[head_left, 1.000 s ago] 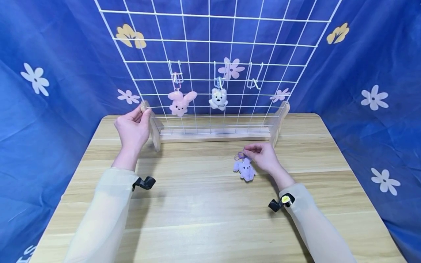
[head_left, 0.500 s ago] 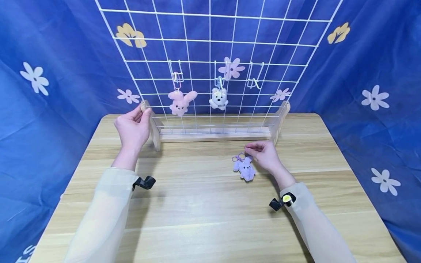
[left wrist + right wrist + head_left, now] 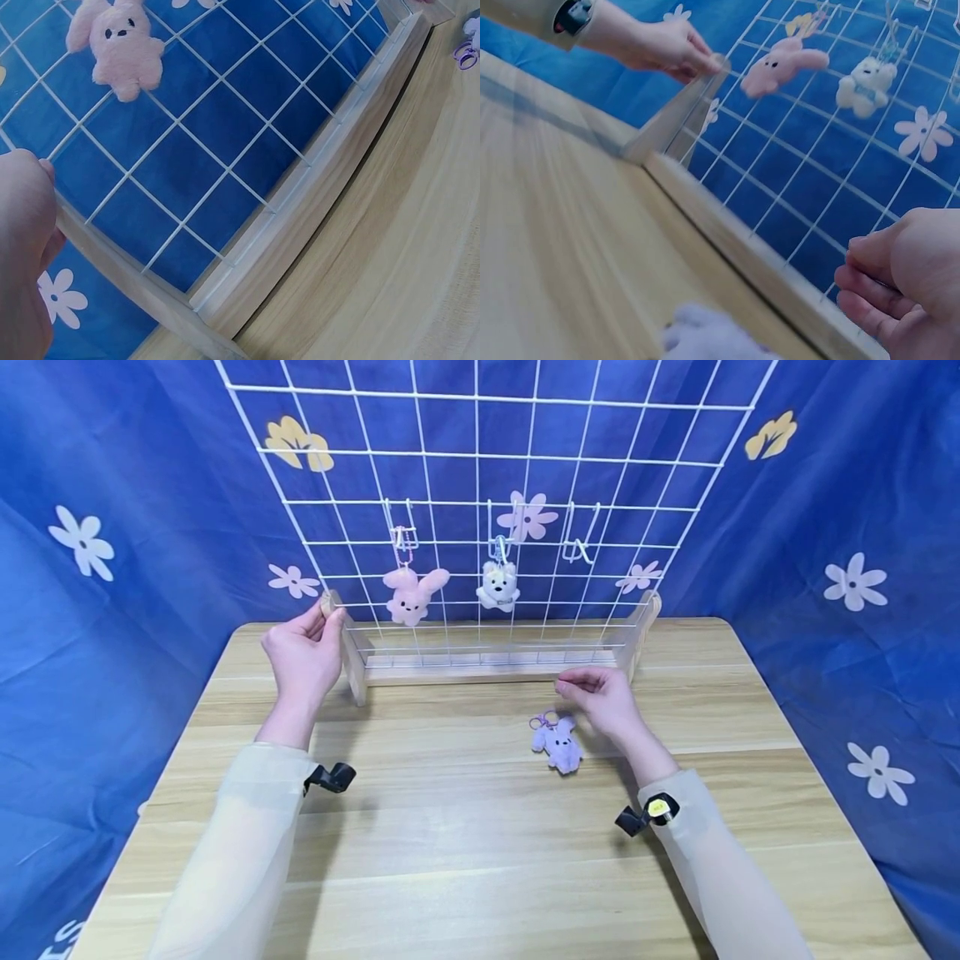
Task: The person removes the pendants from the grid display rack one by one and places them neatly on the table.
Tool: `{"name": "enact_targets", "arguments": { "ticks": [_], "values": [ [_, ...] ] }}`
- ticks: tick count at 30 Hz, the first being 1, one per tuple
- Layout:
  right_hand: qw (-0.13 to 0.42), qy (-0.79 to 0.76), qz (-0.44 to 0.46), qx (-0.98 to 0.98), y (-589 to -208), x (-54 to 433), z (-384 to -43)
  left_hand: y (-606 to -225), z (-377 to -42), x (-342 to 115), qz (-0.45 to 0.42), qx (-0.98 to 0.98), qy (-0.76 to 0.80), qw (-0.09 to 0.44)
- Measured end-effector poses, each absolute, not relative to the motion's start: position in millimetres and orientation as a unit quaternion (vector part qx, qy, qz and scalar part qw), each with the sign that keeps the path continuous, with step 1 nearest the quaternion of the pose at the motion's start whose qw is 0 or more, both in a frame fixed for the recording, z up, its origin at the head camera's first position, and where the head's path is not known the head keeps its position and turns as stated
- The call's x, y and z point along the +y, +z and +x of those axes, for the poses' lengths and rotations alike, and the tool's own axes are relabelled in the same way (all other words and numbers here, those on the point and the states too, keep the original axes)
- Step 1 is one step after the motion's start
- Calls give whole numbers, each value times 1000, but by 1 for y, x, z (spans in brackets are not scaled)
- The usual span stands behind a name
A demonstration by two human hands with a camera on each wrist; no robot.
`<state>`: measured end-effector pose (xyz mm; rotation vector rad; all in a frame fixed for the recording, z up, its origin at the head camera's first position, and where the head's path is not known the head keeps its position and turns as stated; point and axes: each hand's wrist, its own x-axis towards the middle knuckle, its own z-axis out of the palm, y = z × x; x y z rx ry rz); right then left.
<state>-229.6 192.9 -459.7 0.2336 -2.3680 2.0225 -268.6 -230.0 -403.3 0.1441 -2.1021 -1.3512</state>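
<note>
The left hand (image 3: 303,652) pinches the top of the pale wooden side support (image 3: 354,664) of a white wire grid rack (image 3: 476,397), seemingly to steady it. The pink plush rabbit charm (image 3: 408,600) and the white plush bear charm (image 3: 498,588) hang on the rack. The purple plush animal charm (image 3: 562,750) lies below, its purple rings (image 3: 536,722) toward the rack. Just beyond, the right hand (image 3: 606,700) has thumb and fingers drawn narrow; whether they pinch anything, I cannot tell. Picking up the purple charm looks to be in hand; the move calls for a sure pinch at its rings, clear of the bare white hook (image 3: 581,552) above. Light wood-grain tabletop (image 3: 450,852); flower-printed blue cloth (image 3: 892,652) around.
</note>
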Motion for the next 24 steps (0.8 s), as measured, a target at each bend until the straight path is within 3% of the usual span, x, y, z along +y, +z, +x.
{"name": "enact_targets", "arguments": {
  "ticks": [24],
  "values": [
    [109,689,168,-696,-375,148,-256,-402,-268,-231,60,-801,-513,302]
  ]
}}
